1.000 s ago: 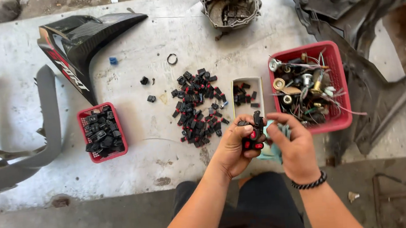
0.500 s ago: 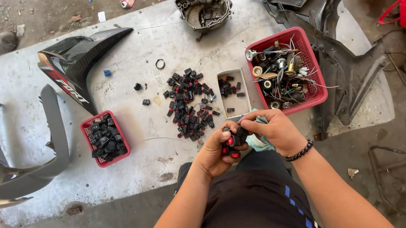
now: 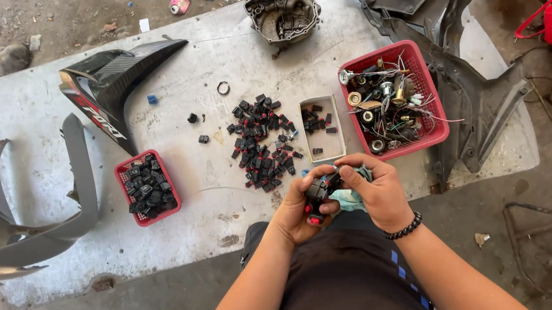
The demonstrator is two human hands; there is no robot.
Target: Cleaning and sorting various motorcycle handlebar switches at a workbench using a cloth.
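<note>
Meanwhile both hands have stayed low at the table (image 3: 184, 241) edge, the left hand (image 3: 297, 209) clamped on a small black switch block (image 3: 318, 190) with a red button, the right hand (image 3: 374, 193) pinching its top, a teal cloth (image 3: 348, 200) underneath

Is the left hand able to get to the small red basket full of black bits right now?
Probably not straight away. The left hand is busy holding a small black part with the right hand. The small red basket sits off to its left on the table, with nothing between them.
</note>
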